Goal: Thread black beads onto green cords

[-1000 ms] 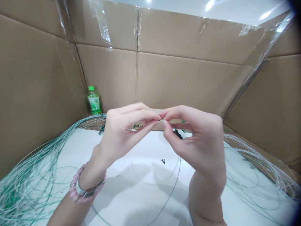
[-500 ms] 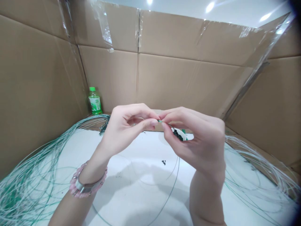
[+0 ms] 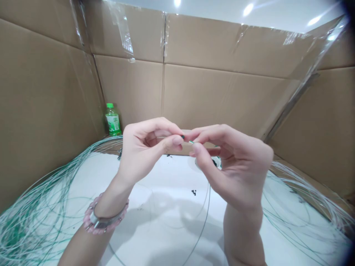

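My left hand (image 3: 154, 147), with a pink bead bracelet and a metal band at the wrist, pinches a tiny dark piece (image 3: 182, 136) between thumb and forefinger. Facing it at the same height, my right hand (image 3: 233, 159) grips the tip of a thin green wire (image 3: 191, 142) between thumb and fingers. A small gap separates the dark piece from the wire tip. From below the right hand, a thin length of wire hangs down over the white tabletop (image 3: 166, 177). Partly behind my right hand stands a small white bowl (image 3: 199, 163) holding black bits.
A few loose black bits (image 3: 193, 192) lie on the tabletop. Bundles of green and white wire (image 3: 36, 207) spread along the left, with more wires (image 3: 313, 192) on the right. A green bottle (image 3: 112, 120) stands at the back left. Cardboard walls (image 3: 210, 96) enclose the table.
The hands have drawn slightly apart. The dark piece and the wire tip, close together between the fingertips before, now show a gap. My right hand has shifted right, uncovering more of the bowl.
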Motion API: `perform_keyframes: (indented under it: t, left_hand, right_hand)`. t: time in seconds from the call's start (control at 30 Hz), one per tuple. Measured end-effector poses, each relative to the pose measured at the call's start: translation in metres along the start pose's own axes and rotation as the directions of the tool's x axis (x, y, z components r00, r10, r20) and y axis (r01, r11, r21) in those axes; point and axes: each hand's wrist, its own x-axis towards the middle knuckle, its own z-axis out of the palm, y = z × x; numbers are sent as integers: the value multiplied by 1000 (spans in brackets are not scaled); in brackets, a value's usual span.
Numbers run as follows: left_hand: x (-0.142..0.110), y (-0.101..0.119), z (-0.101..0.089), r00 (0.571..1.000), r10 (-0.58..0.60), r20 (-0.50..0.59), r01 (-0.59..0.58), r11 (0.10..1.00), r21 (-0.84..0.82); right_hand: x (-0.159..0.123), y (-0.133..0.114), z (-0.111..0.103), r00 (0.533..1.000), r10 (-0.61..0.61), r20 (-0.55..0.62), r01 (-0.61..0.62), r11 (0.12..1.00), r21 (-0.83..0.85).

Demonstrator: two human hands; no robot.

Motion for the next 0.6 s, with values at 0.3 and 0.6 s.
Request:
perform_keyframes:
  t: [0.3, 0.6]
  left_hand:
    - [-2, -3, 5, 999, -40, -21, 38, 995, -92]
    - [-1, 0, 5, 1000, -26, -15, 26, 999, -20]
  right_hand:
    - [-1, 0, 4, 999, 9, -52, -10, 1000, -17]
    - [1, 1, 2, 999, -31, -24, 29, 998, -64]
